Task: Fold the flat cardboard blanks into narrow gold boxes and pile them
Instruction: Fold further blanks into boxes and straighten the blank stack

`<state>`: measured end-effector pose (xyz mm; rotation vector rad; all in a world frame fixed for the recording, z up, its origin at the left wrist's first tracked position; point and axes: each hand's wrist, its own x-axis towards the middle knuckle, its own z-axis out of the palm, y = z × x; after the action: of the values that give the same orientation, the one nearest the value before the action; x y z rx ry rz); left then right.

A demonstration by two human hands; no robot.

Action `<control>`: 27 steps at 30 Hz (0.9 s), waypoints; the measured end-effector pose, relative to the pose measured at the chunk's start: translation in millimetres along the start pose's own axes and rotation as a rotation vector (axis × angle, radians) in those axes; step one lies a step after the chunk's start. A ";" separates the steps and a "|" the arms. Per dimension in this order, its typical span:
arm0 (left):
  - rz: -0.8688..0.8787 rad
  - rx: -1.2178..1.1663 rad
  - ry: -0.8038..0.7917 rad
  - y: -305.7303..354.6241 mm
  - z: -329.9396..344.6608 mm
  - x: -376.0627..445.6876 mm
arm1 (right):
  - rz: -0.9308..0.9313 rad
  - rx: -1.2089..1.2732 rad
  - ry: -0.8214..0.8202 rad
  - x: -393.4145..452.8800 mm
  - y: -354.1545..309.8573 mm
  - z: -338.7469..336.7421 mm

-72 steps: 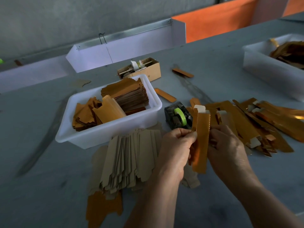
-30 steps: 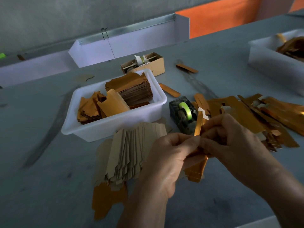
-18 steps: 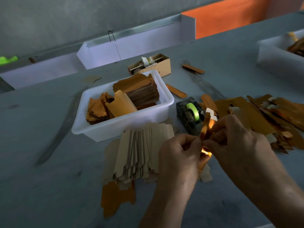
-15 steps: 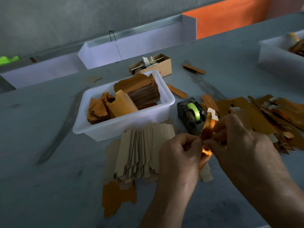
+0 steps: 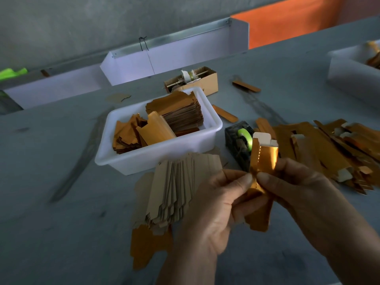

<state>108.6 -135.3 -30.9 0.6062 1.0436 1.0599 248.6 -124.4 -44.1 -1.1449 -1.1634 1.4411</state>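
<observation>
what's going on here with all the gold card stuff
A person is folding a gold box, pinching it between the left hand and right hand above the table. Flat blanks are fanned out in front of a white tub, and folded boxes are piled to the right.

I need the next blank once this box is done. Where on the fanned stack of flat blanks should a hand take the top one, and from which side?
Probably by its long right edge, from the right. The fanned stack of flat blanks lies staggered, so each long edge stands proud. The white tub crowds the far ends, and the left hand covers the near right corner.
</observation>
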 end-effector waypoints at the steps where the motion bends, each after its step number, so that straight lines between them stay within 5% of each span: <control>1: -0.030 -0.032 -0.021 0.6 -1.9 0.6 | -0.009 0.013 0.000 -0.2 1.0 0.1; 7: -0.227 -0.228 -0.229 7.1 -14.4 3.6 | -0.101 0.055 -0.131 2.4 -0.1 -5.6; 10: -0.196 -0.156 -0.212 12.4 -16.5 -0.2 | -0.069 0.044 -0.146 5.2 0.2 -11.7; 13: 0.081 0.280 0.055 23.5 -25.6 -3.7 | -0.004 -0.122 0.102 16.9 6.7 -27.8; 17: 0.395 1.279 0.735 35.3 -60.4 -3.0 | -0.126 -0.742 0.531 47.1 11.4 -66.2; 21: 0.091 1.425 0.738 22.4 -89.3 4.4 | -0.006 -1.167 0.564 74.6 18.1 -97.1; 24: 0.120 1.492 0.743 16.0 -88.9 8.4 | 0.083 -1.181 0.649 78.7 21.8 -100.4; 27: 0.199 1.573 0.792 15.5 -82.4 10.8 | -0.197 -1.141 0.745 71.6 27.1 -93.2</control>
<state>28.8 -124.7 -56.6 1.6016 2.5559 0.4059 327.9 -45.7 -89.5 -1.9951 -1.4587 0.0027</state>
